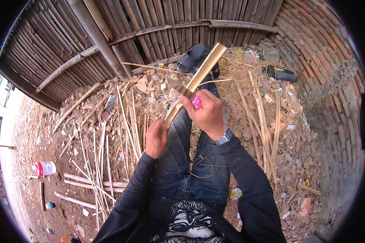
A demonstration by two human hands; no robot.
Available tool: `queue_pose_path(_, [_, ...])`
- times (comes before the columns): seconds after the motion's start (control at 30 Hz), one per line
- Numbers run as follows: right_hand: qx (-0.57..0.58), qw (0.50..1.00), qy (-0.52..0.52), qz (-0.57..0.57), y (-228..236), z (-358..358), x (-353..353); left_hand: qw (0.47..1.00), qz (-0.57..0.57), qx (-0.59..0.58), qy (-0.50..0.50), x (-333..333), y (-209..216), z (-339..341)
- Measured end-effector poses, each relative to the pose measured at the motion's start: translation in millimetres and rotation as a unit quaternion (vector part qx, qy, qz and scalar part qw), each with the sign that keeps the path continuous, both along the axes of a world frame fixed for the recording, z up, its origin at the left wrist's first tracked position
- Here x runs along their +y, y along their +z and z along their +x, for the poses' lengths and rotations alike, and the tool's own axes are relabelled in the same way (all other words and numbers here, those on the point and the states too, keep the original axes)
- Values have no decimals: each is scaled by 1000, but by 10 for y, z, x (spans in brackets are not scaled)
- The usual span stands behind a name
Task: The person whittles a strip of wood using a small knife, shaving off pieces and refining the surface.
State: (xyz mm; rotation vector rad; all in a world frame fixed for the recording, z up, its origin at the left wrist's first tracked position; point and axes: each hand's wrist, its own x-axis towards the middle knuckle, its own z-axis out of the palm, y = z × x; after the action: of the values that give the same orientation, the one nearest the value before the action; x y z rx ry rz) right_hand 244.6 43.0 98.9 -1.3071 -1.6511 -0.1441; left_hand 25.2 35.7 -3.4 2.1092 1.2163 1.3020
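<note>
A split length of bamboo (pixel 208 66) slants across my lap, its pale inner face showing. My left hand (pixel 156 137) is closed round its lower end. My right hand (pixel 205 111), with a watch at the wrist, grips a knife (pixel 182 90) by its pink handle. The knife's broad blade lies across the bamboo a little above my left hand. Between the two hands the bamboo's surface looks roughly cut. The bamboo's far end points toward my dark shoes (pixel 192 58).
Bamboo strips (pixel 260 117) lie on the rubble to my right, and more thin strips (pixel 127 125) to my left. A bamboo fence (pixel 158 18) stands ahead, a brick wall (pixel 332 73) at right. A red-and-white container (pixel 45 168) lies at far left.
</note>
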Motion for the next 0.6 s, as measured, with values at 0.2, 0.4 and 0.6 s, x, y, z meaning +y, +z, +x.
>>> queue_pose_path(0.2, [332, 940, -33, -64, -92, 64, 44, 998, 8, 55, 16, -196, 104, -193])
queue_pose_path(0.4, [414, 907, -6, -81, -158, 221, 51, 995, -50, 82, 14, -472, 100, -385])
queue_pose_path(0.6, [181, 980, -80, 3, -358, 212, -119, 980, -140, 133, 44, -671, 263, -391])
